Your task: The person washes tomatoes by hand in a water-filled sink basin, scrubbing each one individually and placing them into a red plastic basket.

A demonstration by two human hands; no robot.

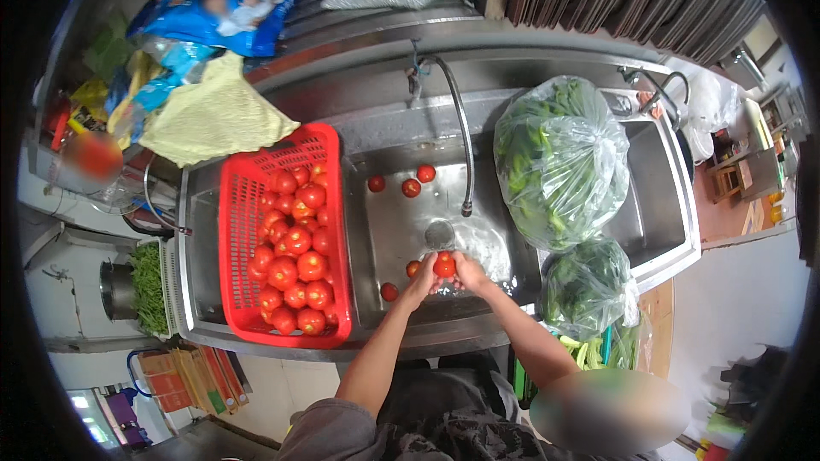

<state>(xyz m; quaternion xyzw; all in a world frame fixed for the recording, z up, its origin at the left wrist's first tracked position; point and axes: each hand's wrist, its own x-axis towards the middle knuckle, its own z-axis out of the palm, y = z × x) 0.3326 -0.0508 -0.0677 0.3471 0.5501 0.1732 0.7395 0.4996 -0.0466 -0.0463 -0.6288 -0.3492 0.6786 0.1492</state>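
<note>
Both my hands meet around one red tomato [444, 265] low over the middle basin of a steel sink [389, 235]. My left hand [421, 280] closes on its left side, and my right hand [468, 271] grips it from the right. Just left of my fingers lies another tomato [413, 268], with one more tomato [389, 292] nearer the basin's left front corner. Farther back, a few loose tomatoes [411, 188] rest on the basin floor. Water glistens around the drain [440, 232]. A red plastic basket [231, 248] filled with many tomatoes sits over the left basin.
A curved faucet [466, 145] hangs over the middle basin. Clear bags of green vegetables [559, 162] rest at the right, with a smaller bag [588, 286] nearer me. A pale yellow cloth [218, 115] and blue packaging [224, 13] lie at the back left.
</note>
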